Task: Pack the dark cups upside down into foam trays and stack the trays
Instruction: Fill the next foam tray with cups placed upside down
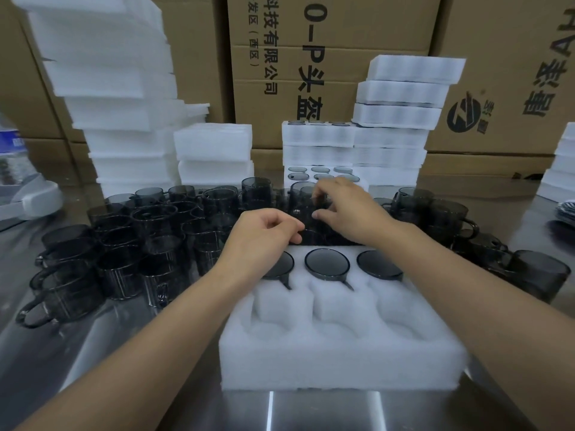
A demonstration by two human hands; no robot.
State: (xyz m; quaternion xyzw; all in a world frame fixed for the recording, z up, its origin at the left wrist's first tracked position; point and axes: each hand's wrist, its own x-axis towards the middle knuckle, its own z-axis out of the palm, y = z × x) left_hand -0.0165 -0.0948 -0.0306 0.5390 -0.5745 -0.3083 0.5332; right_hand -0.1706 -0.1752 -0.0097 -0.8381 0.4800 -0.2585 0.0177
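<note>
The fingers (330, 183) of the right hand (348, 211) curve over the top of a dark cup (302, 196), with the thumb set against its near side, so they grip it among the crowd just beyond the tray. The fingers (289, 229) of the left hand (264, 233) are curled tight, their tips at the rim of a second cup (311, 237). Whether they truly pinch it cannot be told, as the knuckles hide the contact.

Directly below both hands lies the foam tray (342, 356), on the steel worktop (311, 412). Its far row holds three inverted cups (326, 261), flat bases up and handles pointing toward the person. The leftmost is partly under the left wrist. The near row shows three pockets of bare white foam.

The loose cups (124, 244) stand packed together on the worktop to the left of the tray and behind it (most upright, a few at the left edge lying on their sides). More of them (451, 219) sit to the right.

Behind these rise the filled trays (389, 119), stacked in columns with dark cup bases showing in the lower ones. A tall, uneven pile of foam blanks (109, 88) stands to the left. Printed cardboard boxes (342, 32) wall off the back, and a water bottle (11, 150) sits at the far left edge.
</note>
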